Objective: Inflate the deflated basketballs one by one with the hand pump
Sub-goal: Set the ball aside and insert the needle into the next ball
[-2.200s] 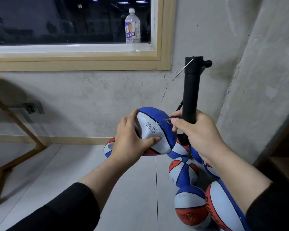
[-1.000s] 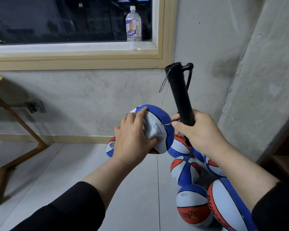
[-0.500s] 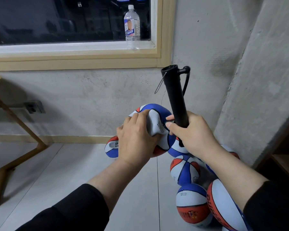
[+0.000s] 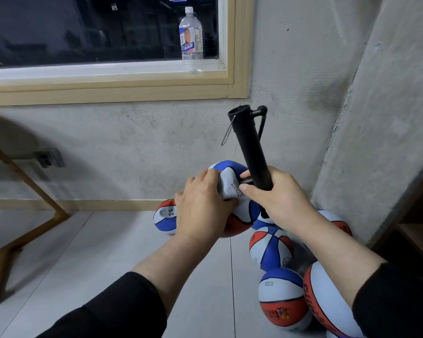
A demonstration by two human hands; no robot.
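My left hand [image 4: 202, 207] grips a soft, deflated red, white and blue basketball [image 4: 230, 184] in mid-air and squeezes its white panel into a fold. My right hand [image 4: 277, 201] holds the lower part of a black hand pump [image 4: 250, 147], whose barrel rises tilted to the upper left. My right thumb and forefinger sit at the ball's white panel, where the pump's needle is hidden between fingers and ball. A thin hose loops from the pump's top.
Several red, white and blue basketballs [image 4: 270, 250] lie on the pale floor in the corner by the concrete wall [image 4: 381, 118], one [image 4: 165, 218] behind my left hand. A water bottle [image 4: 191, 37] stands on the window sill. A wooden table leg [image 4: 22, 189] is at left.
My hands have closed together: the needle that showed between pump and ball is now hidden at the ball. My left hand squeezes the ball flatter, and the pump has tilted left and sunk a little.
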